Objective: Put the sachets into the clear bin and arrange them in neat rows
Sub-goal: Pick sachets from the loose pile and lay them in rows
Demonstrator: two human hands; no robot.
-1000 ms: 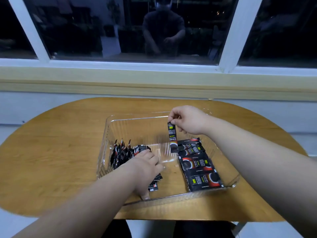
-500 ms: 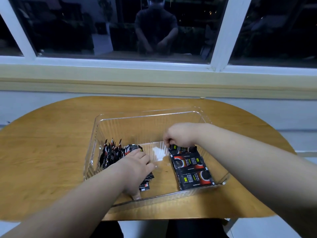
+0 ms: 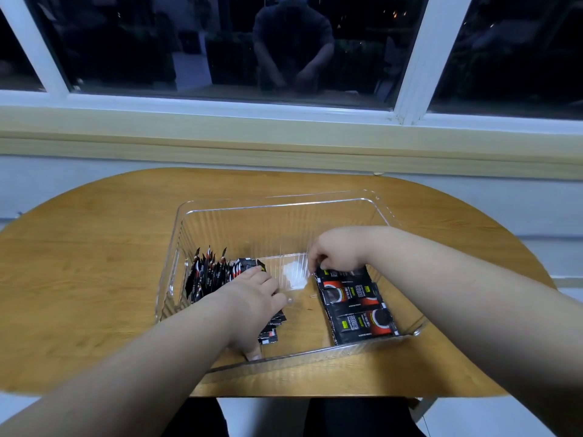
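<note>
The sachet (image 3: 344, 274) I held upright a second ago now lies flat at the far end of the right row (image 3: 356, 307) inside the clear bin (image 3: 274, 205). My right hand (image 3: 339, 255) still pinches its far edge with curled fingers. The row has gained one. My left hand (image 3: 249, 298) rests flat on the loose pile (image 3: 208, 275) at the bin's left, above the table (image 3: 94, 263).

dim indoor light | glare patch on clear bin (image 3: 295, 277) floor | dark window (image 3: 220, 42) reflects room at 12 o'clock | edges bowed by wide-angle lens
</note>
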